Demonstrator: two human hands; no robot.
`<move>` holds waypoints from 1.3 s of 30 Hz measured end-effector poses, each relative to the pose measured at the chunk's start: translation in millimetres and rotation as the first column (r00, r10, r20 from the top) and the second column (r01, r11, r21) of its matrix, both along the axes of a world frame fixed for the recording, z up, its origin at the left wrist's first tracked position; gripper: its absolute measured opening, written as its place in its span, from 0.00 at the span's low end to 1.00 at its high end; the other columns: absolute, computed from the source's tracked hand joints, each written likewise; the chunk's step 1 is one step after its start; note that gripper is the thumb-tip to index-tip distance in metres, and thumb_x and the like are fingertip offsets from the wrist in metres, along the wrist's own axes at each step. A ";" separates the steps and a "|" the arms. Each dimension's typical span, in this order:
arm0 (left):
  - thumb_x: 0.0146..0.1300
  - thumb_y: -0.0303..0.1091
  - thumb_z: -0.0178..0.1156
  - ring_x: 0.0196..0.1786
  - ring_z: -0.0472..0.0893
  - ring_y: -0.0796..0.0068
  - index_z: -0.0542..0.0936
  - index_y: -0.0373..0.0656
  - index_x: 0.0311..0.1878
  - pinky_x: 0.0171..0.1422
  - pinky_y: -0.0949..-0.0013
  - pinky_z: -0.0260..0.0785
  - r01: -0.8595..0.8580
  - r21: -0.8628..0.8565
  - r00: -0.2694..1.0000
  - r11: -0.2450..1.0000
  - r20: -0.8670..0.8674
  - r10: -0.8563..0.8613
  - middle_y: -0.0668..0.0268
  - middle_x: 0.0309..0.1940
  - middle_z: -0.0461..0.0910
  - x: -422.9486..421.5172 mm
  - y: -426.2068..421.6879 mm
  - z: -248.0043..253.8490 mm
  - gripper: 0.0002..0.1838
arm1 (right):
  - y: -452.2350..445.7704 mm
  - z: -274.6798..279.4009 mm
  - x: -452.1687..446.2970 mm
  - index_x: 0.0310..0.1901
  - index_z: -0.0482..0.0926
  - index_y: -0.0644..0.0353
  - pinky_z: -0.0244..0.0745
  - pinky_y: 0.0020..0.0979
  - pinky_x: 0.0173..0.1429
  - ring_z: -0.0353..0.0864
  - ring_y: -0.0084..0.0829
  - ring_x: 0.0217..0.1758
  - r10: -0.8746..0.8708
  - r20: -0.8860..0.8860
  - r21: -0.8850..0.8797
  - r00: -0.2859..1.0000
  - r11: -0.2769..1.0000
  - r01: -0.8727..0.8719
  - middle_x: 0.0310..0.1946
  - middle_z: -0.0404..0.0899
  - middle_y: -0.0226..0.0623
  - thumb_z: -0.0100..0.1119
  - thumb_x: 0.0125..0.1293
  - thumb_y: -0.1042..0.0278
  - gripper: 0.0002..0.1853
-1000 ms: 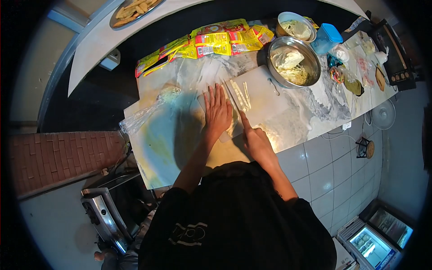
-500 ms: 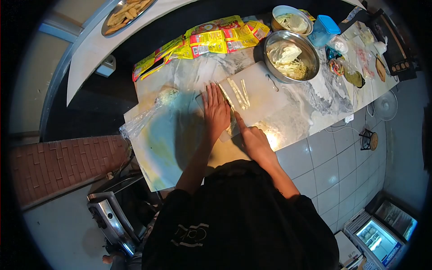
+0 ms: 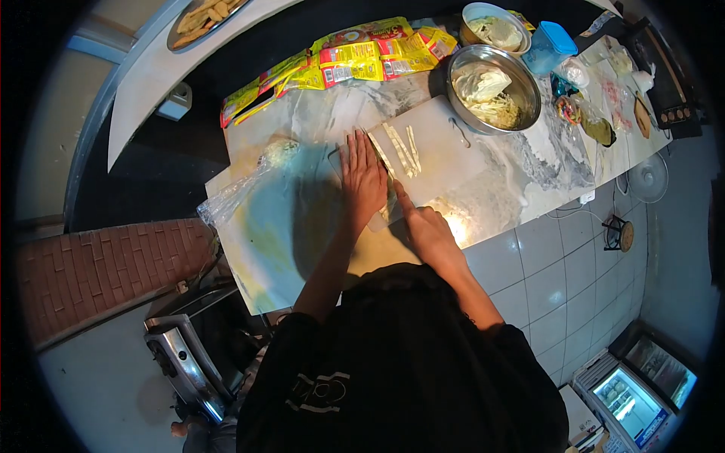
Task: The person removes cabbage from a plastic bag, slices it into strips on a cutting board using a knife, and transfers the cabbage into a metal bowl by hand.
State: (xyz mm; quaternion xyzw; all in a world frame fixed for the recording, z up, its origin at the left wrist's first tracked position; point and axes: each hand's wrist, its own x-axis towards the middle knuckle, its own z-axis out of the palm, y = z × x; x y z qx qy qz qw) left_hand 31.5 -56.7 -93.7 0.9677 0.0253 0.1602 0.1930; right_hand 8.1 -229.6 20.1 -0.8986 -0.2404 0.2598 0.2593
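Note:
My left hand [image 3: 363, 180] lies flat with its fingers stretched forward over the left part of a pale cutting board [image 3: 453, 164]. Beside it, my right hand [image 3: 429, 229] is closed round a knife [image 3: 390, 171], the index finger extended along it. Most of the knife is hidden by my hands. The blade runs along the edge of my left fingers, against a pale strip of food. Several thin pale strips [image 3: 411, 150] rest on the board just right of the blade. What lies under my left palm is hidden.
A steel bowl [image 3: 495, 89] of cabbage stands at the board's far right corner, with another bowl [image 3: 495, 29] and a blue container [image 3: 549, 48] behind. Yellow packets [image 3: 351, 64] line the back edge. Crumpled plastic wrap [image 3: 234, 195] lies left. A plate [image 3: 204, 24] sits on the ledge.
The camera view has shifted slightly. Both hands stay in nearly the same place on the board, with the knife still in my right hand.

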 end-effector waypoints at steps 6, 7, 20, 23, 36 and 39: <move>0.66 0.33 0.50 0.80 0.48 0.44 0.57 0.22 0.72 0.81 0.43 0.37 0.005 -0.023 1.000 1.000 0.002 -0.005 0.42 0.77 0.50 1.2 -0.8 2.5 0.35 | 4.9 6.6 8.8 0.79 0.45 0.50 0.76 0.50 0.50 0.80 0.64 0.43 0.048 -0.043 -0.084 0.998 0.995 -0.051 0.39 0.78 0.67 0.43 0.59 0.84 0.45; 0.66 0.33 0.50 0.80 0.48 0.45 0.57 0.23 0.72 0.81 0.43 0.38 0.000 -0.018 1.000 1.000 -0.003 0.000 0.42 0.77 0.50 1.4 -1.1 3.4 0.35 | 7.1 6.7 10.9 0.79 0.45 0.50 0.76 0.50 0.50 0.80 0.64 0.43 0.049 -0.051 -0.089 0.997 0.995 -0.054 0.39 0.78 0.67 0.43 0.59 0.84 0.45; 0.66 0.32 0.49 0.79 0.49 0.43 0.59 0.23 0.72 0.80 0.41 0.37 -0.009 -0.048 1.000 0.999 0.009 0.009 0.44 0.77 0.51 3.4 -1.5 -3.6 0.33 | -1.7 6.4 4.6 0.79 0.43 0.48 0.77 0.52 0.48 0.82 0.62 0.40 0.058 -0.028 -0.142 0.998 0.988 -0.062 0.34 0.80 0.65 0.47 0.57 0.86 0.48; 0.65 0.31 0.50 0.80 0.49 0.43 0.60 0.23 0.71 0.80 0.41 0.37 -0.017 -0.054 1.000 0.998 0.004 0.018 0.44 0.77 0.52 3.4 -2.7 -3.0 0.33 | -9.7 9.9 -1.6 0.79 0.43 0.48 0.77 0.53 0.46 0.82 0.63 0.39 0.066 -0.037 -0.160 0.997 0.985 -0.071 0.32 0.80 0.64 0.48 0.55 0.87 0.49; 0.63 0.32 0.52 0.79 0.53 0.46 0.64 0.27 0.71 0.80 0.40 0.39 -0.074 0.108 0.997 0.991 -0.006 0.075 0.46 0.75 0.57 4.4 -3.8 -6.7 0.32 | -11.1 14.1 -17.1 0.79 0.43 0.50 0.77 0.54 0.47 0.82 0.63 0.38 0.020 -0.113 -0.178 0.993 0.983 -0.041 0.31 0.80 0.65 0.48 0.52 0.90 0.51; 0.64 0.33 0.52 0.79 0.53 0.47 0.64 0.28 0.71 0.80 0.40 0.40 -0.079 0.143 0.997 0.987 -0.002 0.080 0.47 0.75 0.57 2.1 -4.6 -8.8 0.32 | -4.8 9.5 -9.4 0.78 0.39 0.60 0.81 0.50 0.47 0.84 0.58 0.41 0.087 -0.067 -0.189 0.994 0.977 -0.098 0.38 0.82 0.62 0.56 0.57 0.87 0.51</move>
